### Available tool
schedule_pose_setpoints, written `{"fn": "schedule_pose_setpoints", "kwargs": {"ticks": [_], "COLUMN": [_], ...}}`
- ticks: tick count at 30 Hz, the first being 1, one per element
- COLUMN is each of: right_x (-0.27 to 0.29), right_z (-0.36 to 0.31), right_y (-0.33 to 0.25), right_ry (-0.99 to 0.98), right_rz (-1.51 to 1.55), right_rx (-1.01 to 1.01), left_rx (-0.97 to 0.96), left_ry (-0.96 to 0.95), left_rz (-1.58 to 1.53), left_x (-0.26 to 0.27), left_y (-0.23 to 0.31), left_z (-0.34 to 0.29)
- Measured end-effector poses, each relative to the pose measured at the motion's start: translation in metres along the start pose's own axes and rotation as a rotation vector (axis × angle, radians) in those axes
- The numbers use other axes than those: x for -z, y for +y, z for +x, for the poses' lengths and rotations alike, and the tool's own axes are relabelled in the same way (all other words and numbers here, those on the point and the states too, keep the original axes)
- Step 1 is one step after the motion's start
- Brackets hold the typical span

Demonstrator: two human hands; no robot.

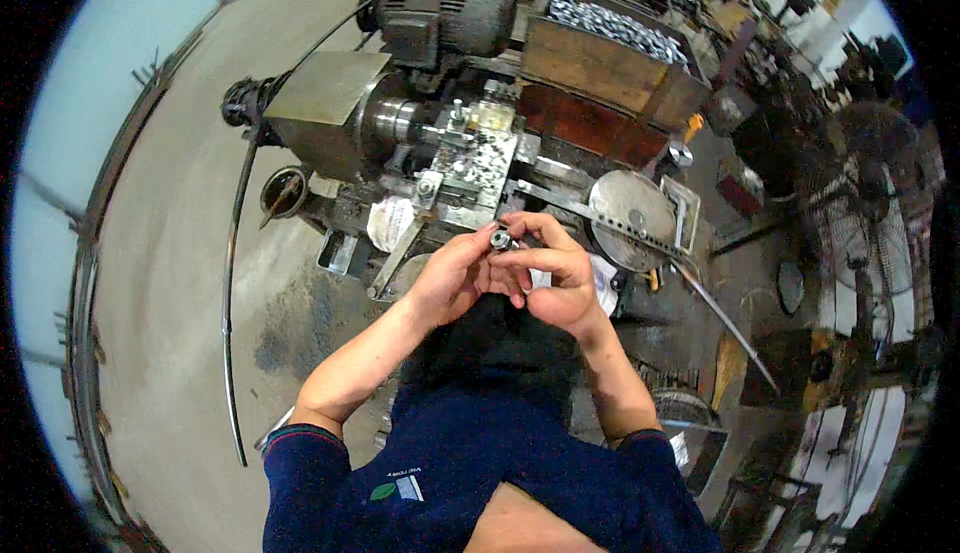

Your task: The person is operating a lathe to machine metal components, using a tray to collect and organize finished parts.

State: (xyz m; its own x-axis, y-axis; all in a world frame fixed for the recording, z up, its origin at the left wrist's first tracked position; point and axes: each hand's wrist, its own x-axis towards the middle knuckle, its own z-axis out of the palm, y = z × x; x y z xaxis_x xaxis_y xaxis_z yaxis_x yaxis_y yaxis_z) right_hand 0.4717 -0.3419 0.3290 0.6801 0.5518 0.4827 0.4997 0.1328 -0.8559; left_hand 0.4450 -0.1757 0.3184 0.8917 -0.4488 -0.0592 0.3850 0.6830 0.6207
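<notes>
A small shiny round metal part (502, 240) with a hole in its end sits between my fingertips, in front of the lathe. My left hand (455, 275) pinches it from the left, thumb along its side. From the right, the curled fingers of my right hand (557, 271) close around the same part. Just beyond my hands lies the lathe's cross slide (475, 168), scattered with dark metal chips. The chuck and spindle (395, 123) stand to its left. A long flat lever with a row of holes (590, 215) runs off to the right.
Behind the lathe is an electric motor (450, 18), beside a wooden box (590, 63) heaped with small shiny metal parts. A round metal disc (632, 215) sits at the right. On the left are a pot with a stick (284, 191) and a long dark rod (232, 293).
</notes>
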Motion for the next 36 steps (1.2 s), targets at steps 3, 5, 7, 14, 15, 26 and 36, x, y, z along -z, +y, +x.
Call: {"fn": "schedule_pose_setpoints", "kwargs": {"ticks": [3, 5, 7, 14, 15, 26, 36], "right_x": [-0.007, -0.011, -0.017, -0.022, -0.026, -0.047, -0.057], "right_z": [0.008, 0.017, 0.025, 0.069, 0.077, 0.151, 0.210], "right_y": [0.000, -0.005, -0.013, -0.011, -0.012, 0.032, 0.112], "right_ry": [0.012, 0.023, -0.019, -0.220, -0.250, -0.385, -0.559], "right_rz": [-0.266, -0.501, -0.515, -0.396, -0.464, -0.807, -1.247], "right_rx": [0.124, 0.205, 0.153, 0.097, 0.127, 0.219, -0.092], "left_rx": [-0.082, -0.179, -0.296, -0.404, -0.421, -0.394, -0.304], "left_ry": [0.099, 0.213, 0.310, 0.445, 0.465, 0.652, 1.392], "left_rz": [0.101, 0.263, 0.464, 0.802, 0.798, 1.148, 1.867], "left_x": [0.011, 0.009, 0.011, 0.022, 0.025, 0.092, 0.212], "left_y": [0.005, 0.015, 0.023, 0.061, 0.064, 0.129, 0.159], "left_z": [-0.002, 0.000, -0.001, -0.007, -0.009, -0.089, -0.283]}}
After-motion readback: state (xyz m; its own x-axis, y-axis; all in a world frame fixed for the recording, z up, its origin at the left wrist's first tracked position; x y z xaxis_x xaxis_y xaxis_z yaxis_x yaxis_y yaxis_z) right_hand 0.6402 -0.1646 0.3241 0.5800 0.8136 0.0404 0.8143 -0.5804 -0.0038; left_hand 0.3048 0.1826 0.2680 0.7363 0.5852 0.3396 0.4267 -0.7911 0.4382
